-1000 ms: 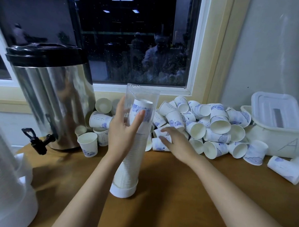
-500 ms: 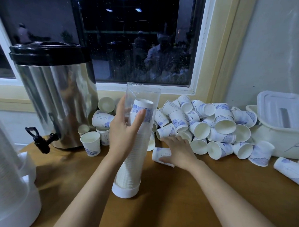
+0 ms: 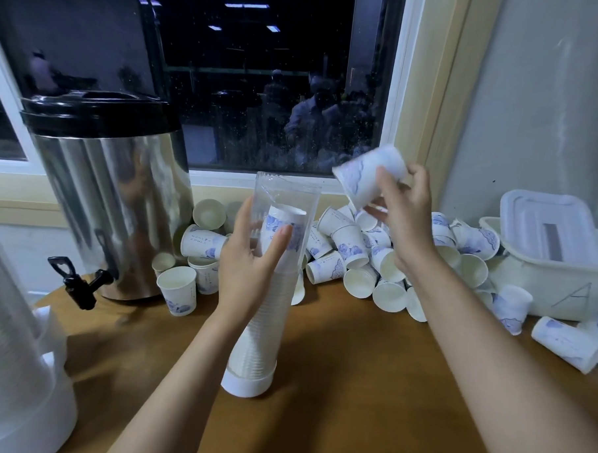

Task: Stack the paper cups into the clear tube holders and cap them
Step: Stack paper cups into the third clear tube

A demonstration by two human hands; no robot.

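Just right of the frame's centre, the right hand [image 3: 404, 210] holds one paper cup [image 3: 364, 181] in the air. The cup sits a little higher than the open top of the clear tube holder [image 3: 285, 205] and to its right, not touching it. It is tilted and somewhat blurred, with its mouth turned down toward the left and its base up toward the window. The thumb lies across the cup's side and the other fingers curl behind and beneath it. The right forearm rises from the lower right corner, passing over the heap of loose cups [image 3: 354, 259] that lies against the wall.

At centre, the left hand [image 3: 251, 258] grips the tube's upper half. The thumb is on the near side, and the fingers wrap round the back, showing through the plastic. The left forearm comes up from the bottom edge. The tube stands on its white cap [image 3: 246, 383] on the tabletop [image 3: 352, 382], leaning slightly. A stack of cups [image 3: 270, 310] fills the tube to just short of the lip.

A steel urn [image 3: 110, 201] stands at left, and a white tub [image 3: 546, 268] at far right.
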